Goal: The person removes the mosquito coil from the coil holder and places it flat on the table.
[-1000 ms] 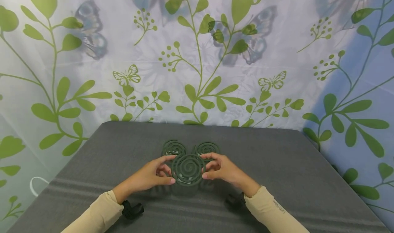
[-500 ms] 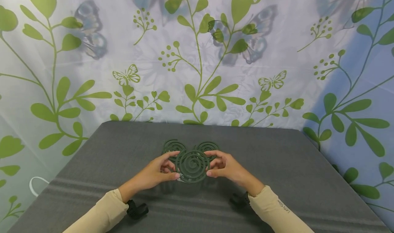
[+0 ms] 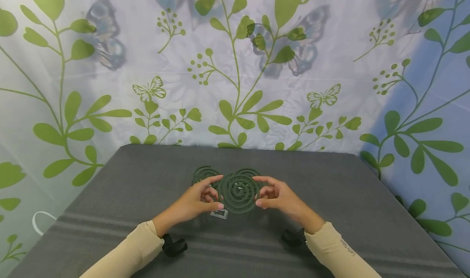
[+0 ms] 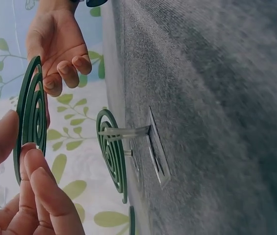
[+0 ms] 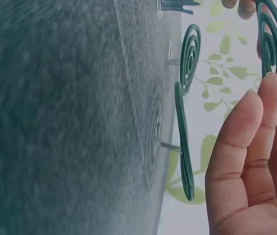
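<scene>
A green mosquito coil (image 3: 238,194) is held flat above the table between both hands. My left hand (image 3: 194,199) pinches its left edge between thumb and fingers, shown close up in the left wrist view. On the opposite edge, the thumb and fingers of my right hand (image 3: 284,199) grip the rim. A small metal stand (image 3: 219,216) with a rectangular base lies on the table below the coil. Behind, a second coil (image 3: 203,173) and a third coil (image 3: 248,170) rest raised on thin metal stands; the held coil partly hides the third.
The dark grey table (image 3: 312,172) extends on both sides of the hands. A leaf-and-butterfly curtain (image 3: 205,106) hangs behind it. Each wrist wears a black camera mount, such as the left mount (image 3: 174,246). A white loop (image 3: 39,221) shows by the left edge.
Both hands have carried the coil right and slightly farther back. The small metal stand, earlier mostly covered by coil and hand, now shows. The two rear coils have stayed in place.
</scene>
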Available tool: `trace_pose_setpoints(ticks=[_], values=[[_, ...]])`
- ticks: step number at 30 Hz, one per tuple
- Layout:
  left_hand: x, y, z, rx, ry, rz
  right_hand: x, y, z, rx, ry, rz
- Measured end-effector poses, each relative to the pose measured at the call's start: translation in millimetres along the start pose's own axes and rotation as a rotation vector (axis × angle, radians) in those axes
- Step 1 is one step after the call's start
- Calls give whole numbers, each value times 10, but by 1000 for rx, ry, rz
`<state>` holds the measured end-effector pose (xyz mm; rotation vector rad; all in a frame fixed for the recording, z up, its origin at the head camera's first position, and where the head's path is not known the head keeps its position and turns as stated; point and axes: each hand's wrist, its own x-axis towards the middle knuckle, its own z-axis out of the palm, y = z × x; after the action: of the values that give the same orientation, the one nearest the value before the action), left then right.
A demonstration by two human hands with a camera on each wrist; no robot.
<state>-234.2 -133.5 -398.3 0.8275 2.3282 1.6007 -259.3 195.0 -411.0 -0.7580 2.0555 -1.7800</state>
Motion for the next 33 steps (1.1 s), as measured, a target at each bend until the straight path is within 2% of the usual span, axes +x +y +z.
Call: trace_pose_setpoints(ticks=[6,11,16,23,33], values=[[71,11,62,-10,-1,28,-48,8,-84,34,1,-29],[132,21,124,-11,7,25,-74,19,-152,57,17,-45],[208,41,185,-19,31,16,-103,18,-239,62,19,-62],[310,68,290,8,62,43,-143,-8,-357,63,0,-84],[457,105,466,-66,75,12,-195,-24,-546,43,3,-94]])
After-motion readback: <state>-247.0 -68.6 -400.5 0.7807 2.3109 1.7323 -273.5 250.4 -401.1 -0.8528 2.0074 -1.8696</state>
